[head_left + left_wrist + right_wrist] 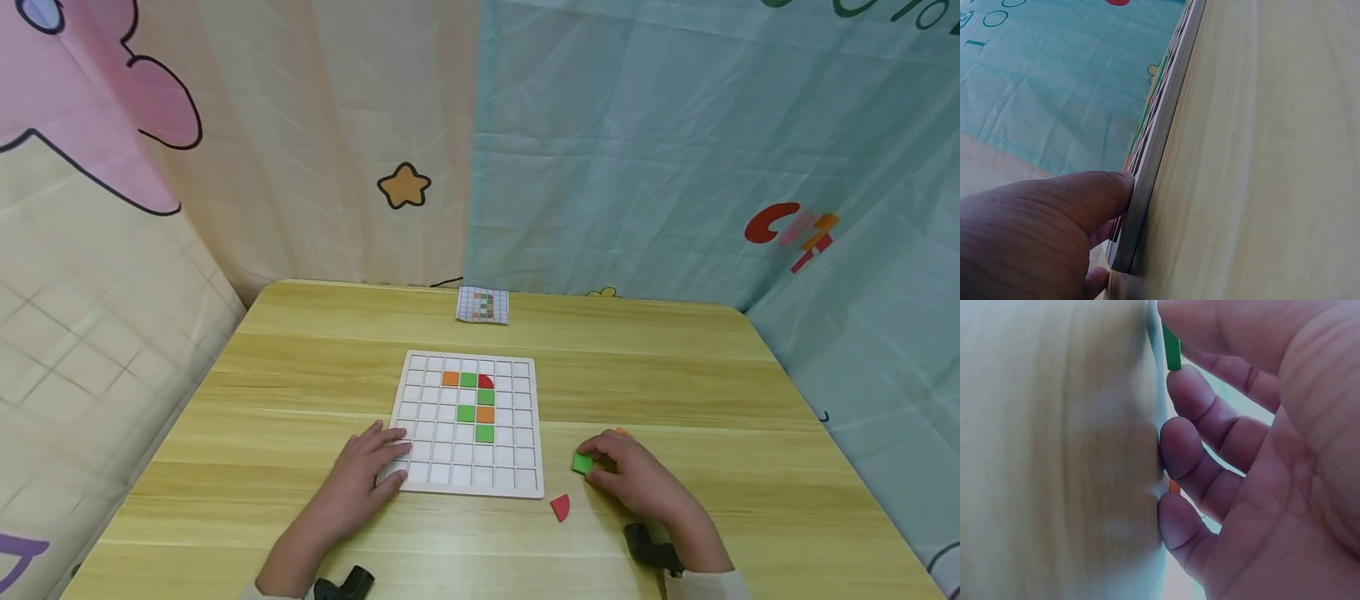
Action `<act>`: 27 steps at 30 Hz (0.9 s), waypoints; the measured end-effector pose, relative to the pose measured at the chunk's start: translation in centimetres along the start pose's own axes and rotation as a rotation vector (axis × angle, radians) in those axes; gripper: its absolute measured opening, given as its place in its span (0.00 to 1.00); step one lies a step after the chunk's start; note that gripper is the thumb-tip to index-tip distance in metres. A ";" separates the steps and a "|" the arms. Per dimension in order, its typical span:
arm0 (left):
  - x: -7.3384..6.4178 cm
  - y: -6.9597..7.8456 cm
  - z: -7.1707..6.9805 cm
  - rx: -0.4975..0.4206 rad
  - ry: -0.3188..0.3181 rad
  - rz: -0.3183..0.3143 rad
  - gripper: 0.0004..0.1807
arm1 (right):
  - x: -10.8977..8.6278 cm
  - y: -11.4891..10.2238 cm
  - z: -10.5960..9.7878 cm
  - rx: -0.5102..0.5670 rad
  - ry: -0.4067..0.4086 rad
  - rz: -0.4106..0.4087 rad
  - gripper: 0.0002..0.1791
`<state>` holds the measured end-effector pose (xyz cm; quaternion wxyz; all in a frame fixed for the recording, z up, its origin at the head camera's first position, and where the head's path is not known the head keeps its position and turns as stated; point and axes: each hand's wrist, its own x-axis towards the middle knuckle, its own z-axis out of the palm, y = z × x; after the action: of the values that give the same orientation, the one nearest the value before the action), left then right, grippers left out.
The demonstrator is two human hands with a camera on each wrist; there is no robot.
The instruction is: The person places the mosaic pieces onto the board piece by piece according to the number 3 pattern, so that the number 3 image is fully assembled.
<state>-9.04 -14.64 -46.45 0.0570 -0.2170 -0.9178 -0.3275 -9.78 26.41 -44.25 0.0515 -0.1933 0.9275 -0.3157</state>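
A white grid board point(442, 475) lies on the table with several green, orange and red pieces set in its squares. My left hand point(367, 467) rests on the board's left edge near the front corner, fingers spread over the rim; in the left wrist view the thumb point(1107, 194) presses along the side. To the right of the board, my right hand point(637, 475) pinches a green square tile point(582, 463) between thumb and fingers, low over the table. The green tile point(1172, 350) shows edge-on in the right wrist view. Partly hidden behind that hand is an orange piece point(623, 432).
A red quarter-circle piece point(561, 507) lies off the board's front right corner. Farther back stands a small card point(483, 306) with a coloured grid pattern, near the table's point(645, 333) far edge. Printed curtains point(600, 150) hang behind and beside the table.
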 end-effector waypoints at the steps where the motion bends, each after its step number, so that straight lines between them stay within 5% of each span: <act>1: 0.0 0.0 0.0 0.001 0.000 -0.001 0.19 | 0.0 0.0 0.0 0.006 -0.001 -0.002 0.11; 27: 0.1 0.0 0.0 -0.005 -0.008 -0.005 0.19 | 1.5 -1.6 -0.1 0.055 -0.013 0.002 0.13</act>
<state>-9.11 -14.63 -46.49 0.0517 -0.2162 -0.9178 -0.3290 -10.68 24.67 -43.18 0.0630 -0.1931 0.9184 -0.3396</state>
